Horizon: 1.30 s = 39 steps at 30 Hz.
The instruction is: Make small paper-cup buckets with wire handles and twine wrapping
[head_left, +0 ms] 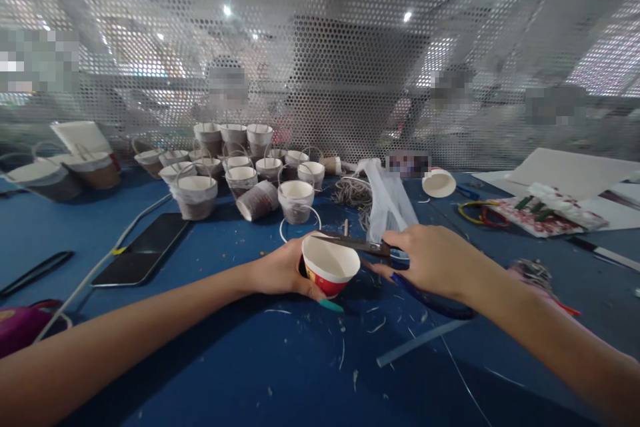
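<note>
My left hand (290,270) is wrapped round a red and white paper cup (333,267), its open mouth tilted up toward me. In my right hand (435,260) is a pair of scissors (373,249) with dark handles. Their blades are spread, one reaching across the cup's mouth and the other low by its right side. Whether the blades touch the cup wall I cannot tell. A white ring of cut rim or cord (319,215) stands just behind the cup. A second paper cup (439,183) lies on its side farther back.
Several wrapped cups with handles (296,201) stand at the back left, a few tipped over. A black phone (143,250) lies left on the blue table (300,373). White netting (393,203) and grey cord (353,193) sit behind my hands; paper sheets (560,173) lie right. Perforated metal (345,47) closes the back.
</note>
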### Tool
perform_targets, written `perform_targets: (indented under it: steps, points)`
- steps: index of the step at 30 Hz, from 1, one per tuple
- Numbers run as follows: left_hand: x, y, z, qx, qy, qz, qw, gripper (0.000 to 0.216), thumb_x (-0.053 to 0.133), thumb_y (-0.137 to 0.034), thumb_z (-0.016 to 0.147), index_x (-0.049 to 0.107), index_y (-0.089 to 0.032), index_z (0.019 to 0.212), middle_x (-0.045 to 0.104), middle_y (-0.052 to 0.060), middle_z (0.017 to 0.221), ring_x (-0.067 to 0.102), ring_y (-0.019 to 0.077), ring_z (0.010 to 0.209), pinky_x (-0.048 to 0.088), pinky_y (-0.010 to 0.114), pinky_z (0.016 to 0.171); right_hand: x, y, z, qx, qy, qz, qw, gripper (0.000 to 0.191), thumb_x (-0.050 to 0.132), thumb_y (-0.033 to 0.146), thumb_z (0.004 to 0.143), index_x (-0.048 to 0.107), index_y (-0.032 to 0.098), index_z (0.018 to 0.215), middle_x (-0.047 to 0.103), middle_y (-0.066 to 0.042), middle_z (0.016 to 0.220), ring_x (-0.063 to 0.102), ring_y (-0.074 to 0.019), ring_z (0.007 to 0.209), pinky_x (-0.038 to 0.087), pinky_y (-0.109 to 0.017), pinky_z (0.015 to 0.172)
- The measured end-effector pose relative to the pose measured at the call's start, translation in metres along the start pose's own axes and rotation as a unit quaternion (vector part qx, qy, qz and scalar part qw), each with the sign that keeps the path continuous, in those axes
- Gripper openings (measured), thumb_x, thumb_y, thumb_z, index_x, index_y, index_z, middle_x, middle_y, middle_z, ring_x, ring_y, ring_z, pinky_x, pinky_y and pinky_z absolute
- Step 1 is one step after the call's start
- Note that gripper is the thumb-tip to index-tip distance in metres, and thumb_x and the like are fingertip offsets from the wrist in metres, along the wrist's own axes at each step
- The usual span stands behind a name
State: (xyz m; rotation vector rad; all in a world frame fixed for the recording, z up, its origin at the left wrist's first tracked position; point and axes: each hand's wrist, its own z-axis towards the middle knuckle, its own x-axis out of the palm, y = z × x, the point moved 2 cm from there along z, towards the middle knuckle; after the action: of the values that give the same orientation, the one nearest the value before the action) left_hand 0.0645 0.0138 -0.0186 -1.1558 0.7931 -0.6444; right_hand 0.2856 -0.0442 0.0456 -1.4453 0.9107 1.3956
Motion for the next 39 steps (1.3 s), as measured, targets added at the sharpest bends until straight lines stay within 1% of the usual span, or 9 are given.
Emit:
perform_targets:
  steps: [4, 8, 11, 13, 15, 22, 27, 34, 39]
  points:
    - [-0.002, -0.002, 0.0, -0.011, 0.018, -0.017, 1.0, 0.069, 0.084, -0.024, 0.059, 0.047, -0.016, 0.116, 0.062, 0.011, 0.11, 0.057, 0.0273, 0.109, 0.043, 0.045, 0.096, 0.001, -0.003, 0.001, -0.001, -0.008, -0.027, 1.0, 0.048, 0.038, 0.063, 0.086, 0.061, 0.021, 0.081, 0.064, -0.007, 0.063, 0.057, -0.02, 0.053, 0.022, -0.026, 0.046]
    - [-0.004, -0.001, -0.001, -0.004, 0.05, -0.038, 0.998, 0.081, 0.086, -0.03, 0.056, 0.044, -0.015, 0.123, 0.059, 0.014, 0.119, 0.055, 0.0298, 0.113, 0.041, 0.048, 0.098, 0.001, -0.006, 0.002, 0.015, -0.015, -0.057, 0.998, 0.05, 0.036, 0.062, 0.086, 0.061, 0.02, 0.083, 0.061, -0.007, 0.059, 0.056, -0.0206, 0.051, 0.021, -0.026, 0.045]
    - [-0.003, 0.001, -0.002, 0.01, 0.028, -0.004, 1.0, 0.09, 0.089, -0.031, 0.048, 0.045, -0.016, 0.125, 0.055, 0.016, 0.125, 0.052, 0.0317, 0.116, 0.039, 0.049, 0.101, 0.001, -0.007, 0.001, 0.017, -0.022, -0.052, 0.998, 0.05, 0.036, 0.062, 0.087, 0.061, 0.02, 0.082, 0.063, -0.009, 0.062, 0.057, -0.0218, 0.053, 0.021, -0.027, 0.045]
    - [-0.002, 0.002, -0.002, 0.008, -0.009, 0.03, 0.999, 0.087, 0.089, -0.03, 0.047, 0.047, -0.015, 0.121, 0.057, 0.016, 0.123, 0.054, 0.0313, 0.114, 0.039, 0.049, 0.101, 0.001, -0.006, 0.001, 0.015, -0.028, -0.049, 0.998, 0.051, 0.036, 0.064, 0.086, 0.063, 0.02, 0.084, 0.064, -0.009, 0.064, 0.058, -0.023, 0.054, 0.021, -0.027, 0.046]
    - [-0.001, 0.003, -0.002, 0.005, -0.024, 0.057, 0.998, 0.082, 0.089, -0.03, 0.049, 0.049, -0.014, 0.119, 0.059, 0.015, 0.12, 0.055, 0.0308, 0.113, 0.04, 0.048, 0.101, 0.001, -0.005, 0.0, 0.009, -0.032, -0.045, 0.998, 0.052, 0.039, 0.065, 0.085, 0.064, 0.019, 0.085, 0.065, -0.01, 0.065, 0.058, -0.0233, 0.054, 0.022, -0.028, 0.046]
    - [-0.001, 0.0, -0.001, 0.02, -0.002, 0.093, 0.995, 0.087, 0.087, -0.037, 0.05, 0.049, -0.015, 0.125, 0.061, 0.015, 0.118, 0.054, 0.0326, 0.115, 0.042, 0.048, 0.1, 0.001, 0.003, -0.001, 0.003, -0.039, -0.06, 0.997, 0.051, 0.042, 0.063, 0.084, 0.064, 0.018, 0.093, 0.065, -0.011, 0.069, 0.058, -0.022, 0.054, 0.025, -0.027, 0.045]
    - [-0.001, 0.0, 0.0, 0.024, 0.009, 0.078, 0.997, 0.085, 0.087, -0.038, 0.051, 0.05, -0.015, 0.123, 0.063, 0.014, 0.115, 0.056, 0.0319, 0.114, 0.043, 0.047, 0.099, 0.001, 0.007, 0.0, -0.001, -0.037, -0.036, 0.999, 0.044, 0.043, 0.059, 0.085, 0.063, 0.019, 0.084, 0.063, -0.007, 0.063, 0.056, -0.0193, 0.051, 0.023, -0.027, 0.044]
    - [-0.002, 0.004, -0.002, -0.011, 0.016, 0.09, 0.996, 0.078, 0.087, -0.035, 0.051, 0.053, -0.014, 0.117, 0.065, 0.013, 0.111, 0.059, 0.0307, 0.107, 0.046, 0.046, 0.095, -0.001, 0.008, 0.002, 0.009, -0.002, -0.053, 0.999, 0.048, 0.037, 0.058, 0.088, 0.063, 0.018, 0.083, 0.063, -0.008, 0.06, 0.055, -0.019, 0.049, 0.019, -0.026, 0.043]
    - [-0.006, 0.005, -0.002, 0.011, 0.001, 0.082, 0.997, 0.085, 0.087, -0.032, 0.051, 0.047, -0.016, 0.124, 0.06, 0.014, 0.12, 0.052, 0.0321, 0.118, 0.039, 0.05, 0.102, 0.001, -0.002, 0.004, 0.014, -0.06, -0.061, 0.996, 0.047, 0.04, 0.059, 0.086, 0.062, 0.017, 0.085, 0.065, -0.009, 0.067, 0.059, -0.0209, 0.056, 0.022, -0.027, 0.046]
